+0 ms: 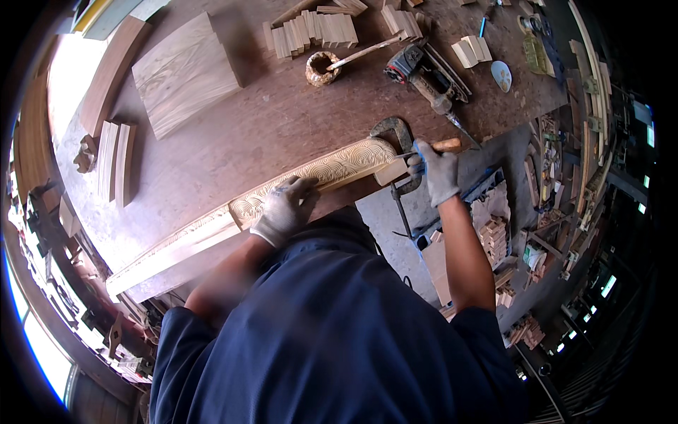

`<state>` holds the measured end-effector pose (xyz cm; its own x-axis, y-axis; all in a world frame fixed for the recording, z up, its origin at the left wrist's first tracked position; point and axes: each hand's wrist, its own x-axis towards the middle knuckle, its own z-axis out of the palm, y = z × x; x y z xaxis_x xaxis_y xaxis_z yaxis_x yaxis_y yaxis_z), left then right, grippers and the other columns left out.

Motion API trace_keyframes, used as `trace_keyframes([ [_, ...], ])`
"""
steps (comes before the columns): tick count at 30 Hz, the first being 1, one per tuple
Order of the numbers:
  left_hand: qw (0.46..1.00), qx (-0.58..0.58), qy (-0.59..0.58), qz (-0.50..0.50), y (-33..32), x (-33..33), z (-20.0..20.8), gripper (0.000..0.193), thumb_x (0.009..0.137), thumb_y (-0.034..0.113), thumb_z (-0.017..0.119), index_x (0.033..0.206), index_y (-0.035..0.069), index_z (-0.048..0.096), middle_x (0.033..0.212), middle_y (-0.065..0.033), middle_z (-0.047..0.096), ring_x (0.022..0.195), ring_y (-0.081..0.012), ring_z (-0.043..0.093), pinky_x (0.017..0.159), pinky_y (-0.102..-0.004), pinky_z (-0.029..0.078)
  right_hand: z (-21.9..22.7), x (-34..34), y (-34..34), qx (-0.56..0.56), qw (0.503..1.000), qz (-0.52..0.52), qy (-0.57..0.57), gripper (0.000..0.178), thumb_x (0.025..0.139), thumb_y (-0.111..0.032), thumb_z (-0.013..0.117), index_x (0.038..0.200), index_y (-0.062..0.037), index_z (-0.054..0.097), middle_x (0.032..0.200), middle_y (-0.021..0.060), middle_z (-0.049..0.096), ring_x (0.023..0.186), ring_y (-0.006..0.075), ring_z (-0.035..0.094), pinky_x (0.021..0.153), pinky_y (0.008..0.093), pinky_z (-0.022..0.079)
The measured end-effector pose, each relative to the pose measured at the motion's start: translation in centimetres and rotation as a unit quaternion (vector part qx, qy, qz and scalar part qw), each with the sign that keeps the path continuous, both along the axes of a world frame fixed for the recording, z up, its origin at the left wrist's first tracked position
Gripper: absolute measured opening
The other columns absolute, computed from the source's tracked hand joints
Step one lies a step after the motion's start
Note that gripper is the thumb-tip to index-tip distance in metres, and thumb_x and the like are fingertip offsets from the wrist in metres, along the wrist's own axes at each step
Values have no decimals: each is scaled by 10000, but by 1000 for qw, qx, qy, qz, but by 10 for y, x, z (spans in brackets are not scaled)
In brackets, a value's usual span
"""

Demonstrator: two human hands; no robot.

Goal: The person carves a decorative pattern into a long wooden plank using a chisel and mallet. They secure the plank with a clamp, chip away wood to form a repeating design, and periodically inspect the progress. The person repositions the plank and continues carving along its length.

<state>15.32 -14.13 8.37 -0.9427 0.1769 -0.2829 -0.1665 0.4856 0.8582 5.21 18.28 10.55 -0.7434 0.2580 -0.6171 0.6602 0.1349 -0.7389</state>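
Observation:
A long wooden board with carved swirls [346, 164] runs diagonally along the near edge of the workbench. My left hand [281, 212], in a pale work glove, lies on the middle of this board with thumb and fingers apart. At the board's right end is a dark metal C-clamp [393, 127], its screw hanging below the bench edge. Beside the clamp, my gloved right hand [439, 173] is closed round a chisel with an orange-brown wooden handle [448, 145]. Its thin blade points left toward the board's end, where a small pale wood block [390, 172] sits; whether they touch is unclear.
On the workbench [282, 113] lie a power tool [424, 74], a crusted round pot [323, 68] with a stick, a square wood panel [185, 76] and several small wood blocks [318, 30]. Stacked wood pieces [494, 237] stand below the bench at right.

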Motion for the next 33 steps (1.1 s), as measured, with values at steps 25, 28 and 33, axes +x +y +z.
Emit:
trace_keyframes([
  [25,985,-4,-106,-140,28,-12,1,225,872,270,763,982,73,768,891,-173,746,829,-324,738,760,-422,580,-16,-9,2,47,996,-57,-56,317,894,-345,800,852,-39,727,683,63,707,460,122,594,425,267,475],
  [28,987,-10,-88,-136,27,-8,-4,226,882,273,758,986,73,765,890,-172,746,824,-329,737,750,-428,577,-20,-9,4,45,996,-50,-65,309,889,-347,802,856,-50,725,678,50,699,472,119,600,434,266,477],
  [33,987,-10,-86,-135,27,-7,-6,229,895,276,750,997,70,757,906,-173,743,830,-345,733,741,-442,572,-20,-18,10,67,995,-30,-69,287,907,-312,787,877,-35,721,694,57,703,493,117,615,460,263,490],
])
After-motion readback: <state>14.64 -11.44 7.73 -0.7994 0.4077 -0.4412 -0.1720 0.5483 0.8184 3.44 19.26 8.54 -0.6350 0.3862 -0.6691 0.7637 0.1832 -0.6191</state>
